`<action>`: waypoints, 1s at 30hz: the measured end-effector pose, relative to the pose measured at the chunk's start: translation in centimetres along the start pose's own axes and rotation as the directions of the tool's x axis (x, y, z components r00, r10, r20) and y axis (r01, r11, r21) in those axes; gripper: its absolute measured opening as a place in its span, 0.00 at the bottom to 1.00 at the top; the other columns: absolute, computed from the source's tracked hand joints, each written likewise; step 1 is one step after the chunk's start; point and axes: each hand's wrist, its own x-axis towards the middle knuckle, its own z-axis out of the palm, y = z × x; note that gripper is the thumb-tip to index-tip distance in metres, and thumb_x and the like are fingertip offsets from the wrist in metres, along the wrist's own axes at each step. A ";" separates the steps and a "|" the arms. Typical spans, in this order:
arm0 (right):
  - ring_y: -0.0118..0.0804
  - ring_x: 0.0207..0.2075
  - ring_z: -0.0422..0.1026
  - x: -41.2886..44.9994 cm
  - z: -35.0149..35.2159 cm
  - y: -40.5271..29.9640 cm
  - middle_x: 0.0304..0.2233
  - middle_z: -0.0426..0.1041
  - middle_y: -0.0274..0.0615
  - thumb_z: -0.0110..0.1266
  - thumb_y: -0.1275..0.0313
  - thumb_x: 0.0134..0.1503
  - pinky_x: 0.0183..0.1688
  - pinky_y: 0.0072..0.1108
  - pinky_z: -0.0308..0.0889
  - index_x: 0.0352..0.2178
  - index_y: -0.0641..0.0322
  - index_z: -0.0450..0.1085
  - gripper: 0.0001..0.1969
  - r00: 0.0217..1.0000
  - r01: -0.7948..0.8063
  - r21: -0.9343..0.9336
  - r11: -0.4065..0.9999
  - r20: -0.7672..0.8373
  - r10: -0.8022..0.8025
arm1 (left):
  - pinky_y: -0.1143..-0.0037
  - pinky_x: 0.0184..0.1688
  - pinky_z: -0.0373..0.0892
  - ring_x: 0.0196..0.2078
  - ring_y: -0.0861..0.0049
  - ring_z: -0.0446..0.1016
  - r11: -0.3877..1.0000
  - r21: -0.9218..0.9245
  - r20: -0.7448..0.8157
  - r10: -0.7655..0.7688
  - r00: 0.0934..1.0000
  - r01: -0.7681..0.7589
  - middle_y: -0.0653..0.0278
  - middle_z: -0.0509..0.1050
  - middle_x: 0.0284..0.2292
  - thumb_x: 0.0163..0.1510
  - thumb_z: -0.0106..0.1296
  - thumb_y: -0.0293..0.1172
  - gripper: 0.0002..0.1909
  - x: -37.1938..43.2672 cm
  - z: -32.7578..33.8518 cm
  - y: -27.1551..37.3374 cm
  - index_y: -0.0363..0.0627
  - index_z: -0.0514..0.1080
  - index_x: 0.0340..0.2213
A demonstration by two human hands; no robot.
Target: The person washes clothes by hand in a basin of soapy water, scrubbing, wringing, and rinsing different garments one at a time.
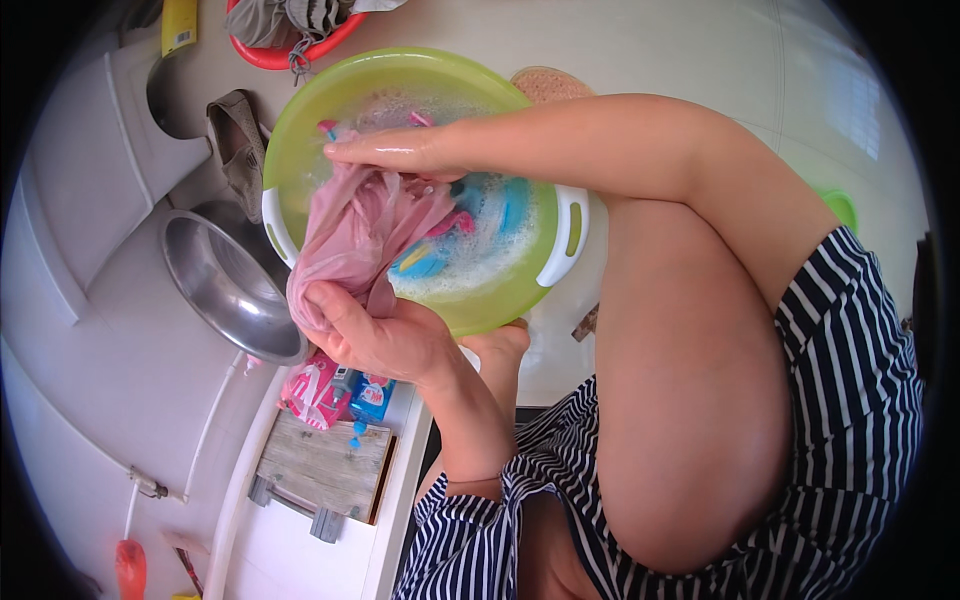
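A wet pink cloth (360, 217) is bunched and stretched between my two hands above a lime-green plastic basin (300, 135). My left hand (382, 337) grips its lower end, thumb laid on top. At the cloth's far end is my right hand (397, 152), wet and fairly straight-fingered; its grip on the folds is partly hidden. Foamy water (487, 262) fills the basin below. Blue, pink and yellow pieces of fabric (420, 262) lie half under the suds. The basin has white side handles (566, 236).
A steel bowl (225, 285) leans left of the basin, near a shoe (238, 146). Beyond stands a red tub (259, 56) of clothes. A wooden washboard (330, 457), a pink packet (319, 390) and a blue packet (373, 397) lie on a white surface. My bare knee (675, 337) is at right.
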 end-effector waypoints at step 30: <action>0.49 0.37 0.75 1.2 -3.2 3.8 0.34 0.75 0.51 0.46 0.69 0.54 0.39 0.37 0.70 0.35 0.60 0.70 0.10 0.997 -0.010 -0.996 -0.094 -0.003 -0.080 | 0.56 0.52 0.63 0.52 0.58 0.67 0.580 0.137 -0.085 -0.801 0.593 0.803 0.51 0.67 0.51 0.60 0.38 0.41 0.23 8.1 -6.0 -18.2 0.41 0.62 0.52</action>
